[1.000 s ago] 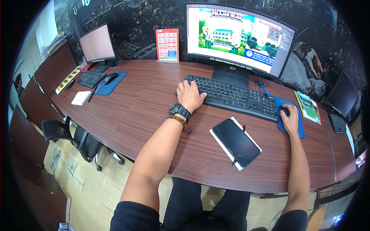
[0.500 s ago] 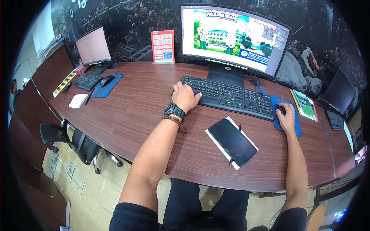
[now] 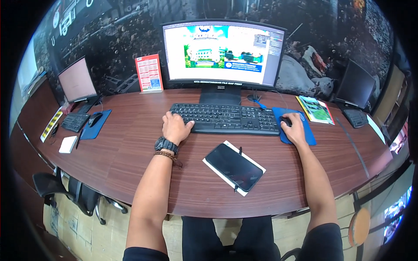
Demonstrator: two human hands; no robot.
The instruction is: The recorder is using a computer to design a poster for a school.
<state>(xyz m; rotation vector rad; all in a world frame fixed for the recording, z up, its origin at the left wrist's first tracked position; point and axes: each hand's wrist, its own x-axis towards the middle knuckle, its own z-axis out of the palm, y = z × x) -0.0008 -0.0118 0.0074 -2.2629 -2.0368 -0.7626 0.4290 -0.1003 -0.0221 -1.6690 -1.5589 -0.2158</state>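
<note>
My left hand (image 3: 175, 129) rests at the left end of a black keyboard (image 3: 226, 127), fingers spread over the keys and thumb along the front edge. A black watch (image 3: 166, 145) and a beaded bracelet are on that wrist. My right hand (image 3: 296, 128) is curled over a small black mouse (image 3: 285, 121) on a blue mouse pad (image 3: 307, 132). Behind the keyboard stands a curved monitor (image 3: 182, 75), lit with a colourful banner design in an editing window. Between my forearms, a dark smartphone (image 3: 235, 168) lies on a white notepad (image 3: 252, 161) with a pen partly beneath the phone.
A red-bordered calendar (image 3: 149, 71) stands left of the monitor. Further left are a second monitor (image 3: 78, 80), keyboard (image 3: 75, 122) and mouse (image 3: 95, 118). Right of my mouse pad lie printed leaflets (image 3: 317, 110), with a dark monitor (image 3: 355, 85) beyond. An office chair (image 3: 76, 191) sits at lower left.
The view has turned, so the desk appears further left and more level. On the screen the banner design looks smaller. Both hands keep their places on keyboard and mouse.
</note>
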